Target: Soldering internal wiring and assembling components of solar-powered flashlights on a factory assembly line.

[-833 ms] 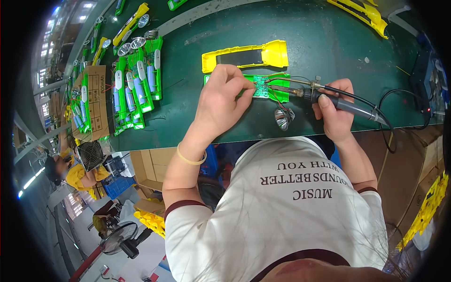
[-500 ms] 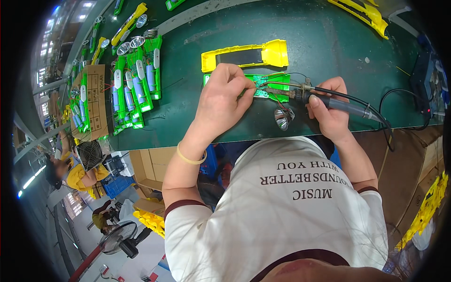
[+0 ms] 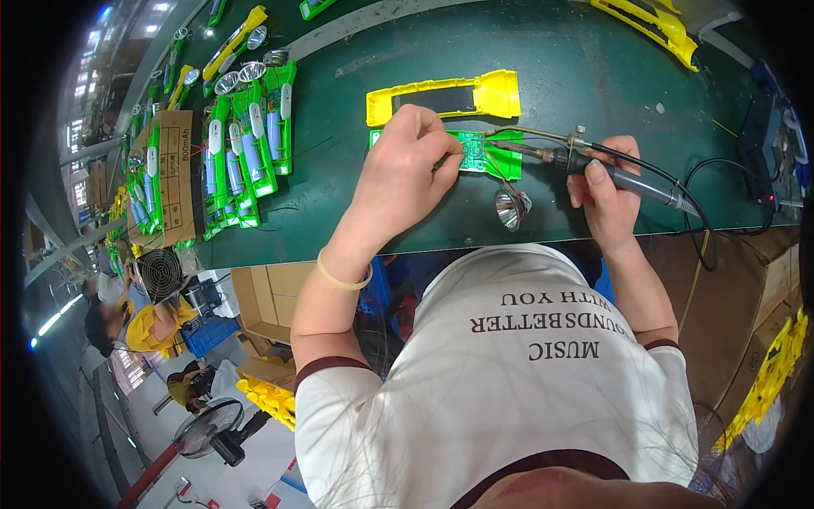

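Note:
A green plastic flashlight half-shell (image 3: 506,163) lies on the table with a small green circuit board (image 3: 471,149) in it. My left hand (image 3: 407,161) is closed in a pinch over the shell's left part; what its fingertips hold is hidden. In my right hand (image 3: 609,193) is a soldering iron (image 3: 632,181) with a thin feed tube clamped along it. The iron points left, its tip close to the board's right side; contact is hard to tell. Thin wires lead from the board to a round silvery reflector (image 3: 510,209) near the table edge.
Behind the green shell rests a yellow half-shell (image 3: 496,95) with a dark panel. Several green shells with blue batteries (image 3: 252,159) stand left, beside a brown cardboard piece (image 3: 176,174). A dark soldering station (image 3: 761,153) sits right, its black cable (image 3: 712,165) looping over the table.
The soldering iron and my right hand have shifted a little to the right, drawing the tip back from the board's middle. My left hand stays pinched in nearly the same place.

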Available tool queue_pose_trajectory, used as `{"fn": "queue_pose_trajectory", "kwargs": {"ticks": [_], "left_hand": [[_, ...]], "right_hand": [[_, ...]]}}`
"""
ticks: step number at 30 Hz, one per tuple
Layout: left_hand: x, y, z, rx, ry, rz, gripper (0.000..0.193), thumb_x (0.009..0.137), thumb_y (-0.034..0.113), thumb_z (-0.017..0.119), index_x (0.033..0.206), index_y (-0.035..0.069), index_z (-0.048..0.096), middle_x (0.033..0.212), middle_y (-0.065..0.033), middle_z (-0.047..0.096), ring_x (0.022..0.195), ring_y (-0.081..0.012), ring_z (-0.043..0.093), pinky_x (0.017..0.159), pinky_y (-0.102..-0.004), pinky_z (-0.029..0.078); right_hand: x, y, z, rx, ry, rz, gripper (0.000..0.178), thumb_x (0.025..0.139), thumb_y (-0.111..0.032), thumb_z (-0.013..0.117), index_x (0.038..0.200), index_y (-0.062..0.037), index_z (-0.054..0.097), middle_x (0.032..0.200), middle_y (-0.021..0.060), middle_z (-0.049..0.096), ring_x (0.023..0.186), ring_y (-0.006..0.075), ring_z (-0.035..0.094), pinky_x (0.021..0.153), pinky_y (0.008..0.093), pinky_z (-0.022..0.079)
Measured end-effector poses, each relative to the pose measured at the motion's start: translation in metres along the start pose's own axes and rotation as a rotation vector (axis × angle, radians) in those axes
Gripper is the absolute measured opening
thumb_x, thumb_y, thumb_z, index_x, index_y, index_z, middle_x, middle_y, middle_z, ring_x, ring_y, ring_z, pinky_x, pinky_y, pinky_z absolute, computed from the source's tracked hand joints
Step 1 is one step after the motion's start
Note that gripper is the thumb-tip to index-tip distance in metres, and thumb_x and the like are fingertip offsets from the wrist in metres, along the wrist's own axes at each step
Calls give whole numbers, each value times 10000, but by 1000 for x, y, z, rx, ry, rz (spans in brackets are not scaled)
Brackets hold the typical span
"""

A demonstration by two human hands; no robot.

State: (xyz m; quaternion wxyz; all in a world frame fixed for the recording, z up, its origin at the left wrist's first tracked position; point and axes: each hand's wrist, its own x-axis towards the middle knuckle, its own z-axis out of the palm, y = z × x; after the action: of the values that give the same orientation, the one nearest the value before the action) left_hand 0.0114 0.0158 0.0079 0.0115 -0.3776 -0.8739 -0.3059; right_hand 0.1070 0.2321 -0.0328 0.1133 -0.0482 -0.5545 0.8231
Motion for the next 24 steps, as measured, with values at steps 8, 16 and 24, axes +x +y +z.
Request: {"fn": "queue_pose_trajectory", "kwargs": {"ticks": [8, 16, 24], "left_hand": [[-1, 5, -12, -25, 32, -33, 156, 663, 45, 682, 801, 35, 610, 849, -89, 523, 787, -225, 533, 664, -312, 461], [-61, -69, -54, 280, 50, -101, 356, 686, 99, 696, 1021, 60, 584, 869, -110, 570, 817, -270, 545, 751, -367, 438], [-60, -61, -23, 346, 196, -37, 225, 688, 65, 684, 906, 70, 628, 687, -74, 563, 622, -210, 545, 577, -305, 455]], "right_hand": [[-1, 2, -4, 24, 70, -12, 245, 845, -156, 569, 939, -58, 365, 725, 58, 481, 504, 98, 459, 453, 215, 383], [1, -2, -9, 38, 112, -58, 226, 864, -202, 530, 935, -58, 370, 653, 57, 455, 477, 110, 446, 435, 203, 354], [-1, -3, -9, 23, 127, -66, 219, 864, -211, 527, 927, -55, 387, 637, 74, 481, 471, 111, 443, 436, 201, 350]]}}
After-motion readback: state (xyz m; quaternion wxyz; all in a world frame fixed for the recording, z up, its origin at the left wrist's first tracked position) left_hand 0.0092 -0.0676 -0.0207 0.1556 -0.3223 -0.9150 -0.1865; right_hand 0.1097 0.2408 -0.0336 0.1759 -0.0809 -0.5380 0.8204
